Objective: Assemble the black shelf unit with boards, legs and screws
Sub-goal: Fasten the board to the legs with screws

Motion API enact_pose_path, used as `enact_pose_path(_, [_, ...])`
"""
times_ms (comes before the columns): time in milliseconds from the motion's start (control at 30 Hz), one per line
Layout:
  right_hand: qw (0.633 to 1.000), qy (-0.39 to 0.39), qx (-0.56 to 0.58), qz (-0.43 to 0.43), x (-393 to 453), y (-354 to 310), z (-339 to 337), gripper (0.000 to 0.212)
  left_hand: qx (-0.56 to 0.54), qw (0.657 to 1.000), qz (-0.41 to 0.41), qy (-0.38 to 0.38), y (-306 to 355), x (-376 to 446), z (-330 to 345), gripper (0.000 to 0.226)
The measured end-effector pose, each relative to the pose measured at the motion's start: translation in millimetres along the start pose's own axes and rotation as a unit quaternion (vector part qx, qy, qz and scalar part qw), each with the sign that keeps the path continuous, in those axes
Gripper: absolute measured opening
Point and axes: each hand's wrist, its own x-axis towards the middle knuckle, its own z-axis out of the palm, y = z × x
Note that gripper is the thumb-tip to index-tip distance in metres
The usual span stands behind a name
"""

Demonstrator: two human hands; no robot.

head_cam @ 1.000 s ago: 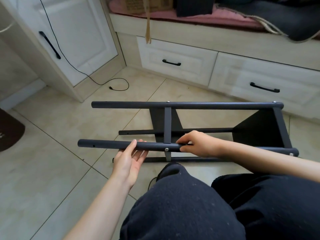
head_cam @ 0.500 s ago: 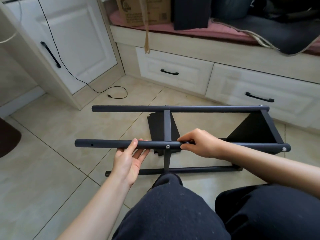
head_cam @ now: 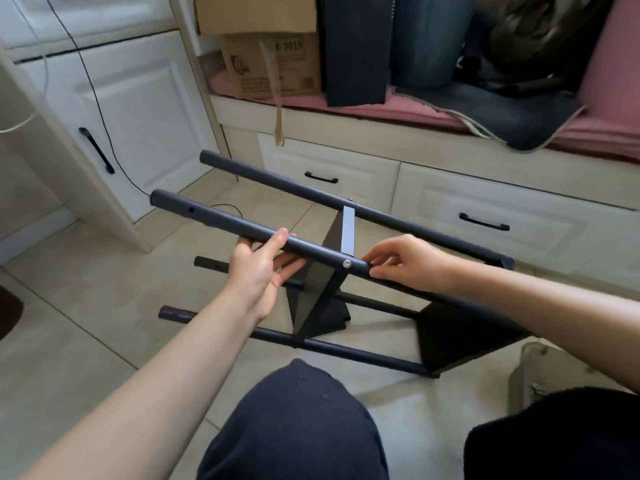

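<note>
Tiled floor by the white drawers carries the half-built black shelf unit, lying on its side with two boards already fixed between the legs. My left hand cups the near upper leg from below, fingers loosely hooked over it; my right hand pinches that leg just beside the silver screw. Best move, I think: keep the frame square, support both sides, check that screw sits flush before loading the joint.

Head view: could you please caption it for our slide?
Both hands grip the shelf's near leg beside its screw.
</note>
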Motion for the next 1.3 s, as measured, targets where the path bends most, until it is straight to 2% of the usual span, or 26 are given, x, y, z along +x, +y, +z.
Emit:
enact_pose_path(133, [0.999, 0.033, -0.029, 0.017, -21, -7, -23, 0.026, 0.069, 0.996, 0.039, -0.049, 25, -2, 42, 0.019])
enact_pose_path(333, [0.995, 0.086, 0.013, 0.051, -57, -1, -40, 0.029, 0.159, 0.977, 0.069, -0.122, 45, -19, 101, 0.031])
enact_pose_path(467, [0.987, 0.131, 0.039, 0.090, -77, 12, -38, 0.027, 0.213, 0.961, 0.117, -0.134, 36, -35, 139, 0.025])
enact_pose_path(633, [0.975, 0.156, 0.041, 0.151, -104, 27, -44, 0.025, 0.275, 0.926, 0.178, -0.187, 5, -56, 176, 0.026])
enact_pose_path(700, [0.967, 0.169, 0.082, 0.174, -117, 33, -50, 0.027, 0.300, 0.909, 0.207, -0.202, -4, -64, 188, 0.025])
enact_pose_path(800, [0.939, 0.205, 0.201, 0.189, -136, 38, -55, 0.037, 0.341, 0.882, 0.242, -0.217, -16, -76, 202, 0.024])
enact_pose_path(900, [0.934, 0.219, 0.217, 0.178, -148, 40, -54, 0.044, 0.354, 0.868, 0.256, -0.237, -27, -89, 209, 0.026])
enact_pose_path(967, [0.939, 0.231, 0.190, 0.170, -152, 41, -49, 0.041, 0.359, 0.862, 0.258, -0.249, -36, -97, 212, 0.028])
enact_pose_path(1067, [0.939, 0.260, 0.163, 0.155, -157, 46, -42, 0.019, 0.375, 0.855, 0.242, -0.264, -45, -105, 216, 0.031])
enact_pose_path(1167, [0.943, 0.256, 0.149, 0.153, -162, 57, -41, 0.014, 0.407, 0.839, 0.210, -0.295, -42, -103, 217, 0.026])
enact_pose_path(1233, [0.939, 0.260, 0.155, 0.162, -167, 65, -43, 0.013, 0.432, 0.824, 0.233, -0.285, -31, -93, 208, 0.026])
enact_pose_path(1300, [0.935, 0.265, 0.162, 0.172, -173, 73, -45, 0.012, 0.473, 0.795, 0.300, -0.233, -15, -79, 190, 0.025])
